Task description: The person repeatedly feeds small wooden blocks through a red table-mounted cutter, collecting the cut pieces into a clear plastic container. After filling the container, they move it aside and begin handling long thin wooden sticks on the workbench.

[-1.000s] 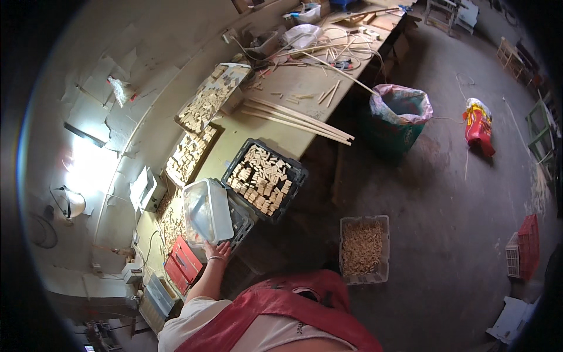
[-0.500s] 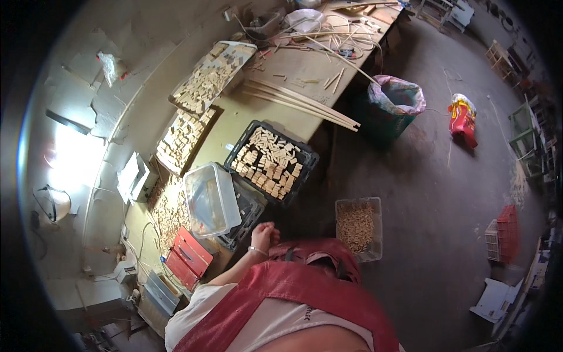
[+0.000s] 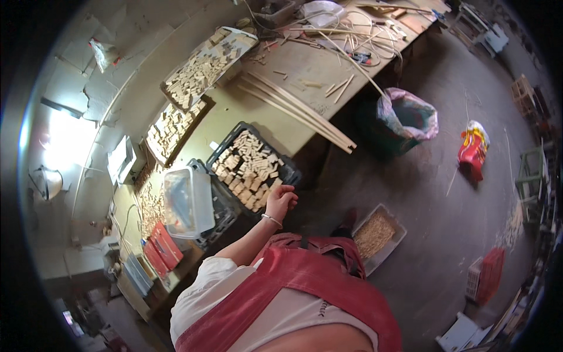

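My left hand (image 3: 280, 202) hangs in front of my apron, with a pale bangle on its wrist. Its fingers are loosely bent and slightly apart, and I see nothing in them. Just beyond it is the near corner of a black plastic crate (image 3: 288, 173), which sits on the workbench. Small wooden blocks (image 3: 253, 154) lie in that crate, loose at the far side and in closer rows at the near side. Whether the hand touches the crate, I cannot tell. My right hand is out of view.
A clear plastic tub (image 3: 202, 202) leans beside the crate. Trays of blocks (image 3: 202, 76) line the wall side of the workbench (image 3: 258, 117). Long wooden strips (image 3: 305, 117) overhang its edge. On the floor are a lined bin (image 3: 431, 120), a red sack (image 3: 472, 158) and a bin of wood pieces (image 3: 392, 249).
My left hand has risen and moved right toward the crate's near corner, its fingers loosening from a tighter curl. The view has turned, and a foot now shows beside the floor bin.
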A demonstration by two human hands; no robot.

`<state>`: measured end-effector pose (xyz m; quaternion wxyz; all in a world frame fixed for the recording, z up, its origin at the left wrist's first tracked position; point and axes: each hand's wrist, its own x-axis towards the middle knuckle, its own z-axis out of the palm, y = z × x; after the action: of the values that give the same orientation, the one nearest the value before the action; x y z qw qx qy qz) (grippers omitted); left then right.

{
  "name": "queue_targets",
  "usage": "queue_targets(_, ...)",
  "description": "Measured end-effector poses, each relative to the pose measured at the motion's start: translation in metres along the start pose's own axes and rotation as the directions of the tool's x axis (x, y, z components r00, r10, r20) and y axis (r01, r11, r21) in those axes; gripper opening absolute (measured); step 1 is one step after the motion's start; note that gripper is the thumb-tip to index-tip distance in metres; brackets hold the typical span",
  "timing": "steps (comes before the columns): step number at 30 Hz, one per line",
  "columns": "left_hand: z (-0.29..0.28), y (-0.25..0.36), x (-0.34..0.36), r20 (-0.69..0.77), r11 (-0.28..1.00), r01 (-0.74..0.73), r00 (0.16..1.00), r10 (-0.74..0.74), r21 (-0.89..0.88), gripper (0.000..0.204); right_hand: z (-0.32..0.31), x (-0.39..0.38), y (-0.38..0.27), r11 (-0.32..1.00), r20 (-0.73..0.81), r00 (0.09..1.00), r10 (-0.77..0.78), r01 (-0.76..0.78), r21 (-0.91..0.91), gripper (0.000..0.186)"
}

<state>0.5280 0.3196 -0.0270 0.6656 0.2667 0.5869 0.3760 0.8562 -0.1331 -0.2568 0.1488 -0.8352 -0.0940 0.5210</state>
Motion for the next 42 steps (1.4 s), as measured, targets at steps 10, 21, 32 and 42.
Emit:
queue_targets(10,0.152,0.052,0.087,0.017,0.988,-0.108,0.994,0.107,0.115,0.023,-0.198,0.122,0.006,0.991,-0.083,0.988,0.128,-0.124,0.058,0.026)
queue_targets(21,0.160,0.153,0.365,-0.009,0.480,-0.463,0.712,0.702,0.745,0.023,-0.238,0.122,-0.127,0.998,0.008,1.000,0.006,-0.007,0.054,0.027)
queue_targets(32,0.134,0.177,0.443,0.382,-0.112,-0.420,0.642,0.664,0.901,0.022,-0.248,0.130,-0.504,0.793,0.066,0.879,-0.472,0.457,-0.403,0.027)
queue_targets(42,0.167,0.149,0.315,-0.327,0.809,-0.249,0.821,0.468,0.533,0.021,-0.041,0.143,-0.881,-0.289,0.543,-0.013,-0.840,0.857,-0.427,0.060)
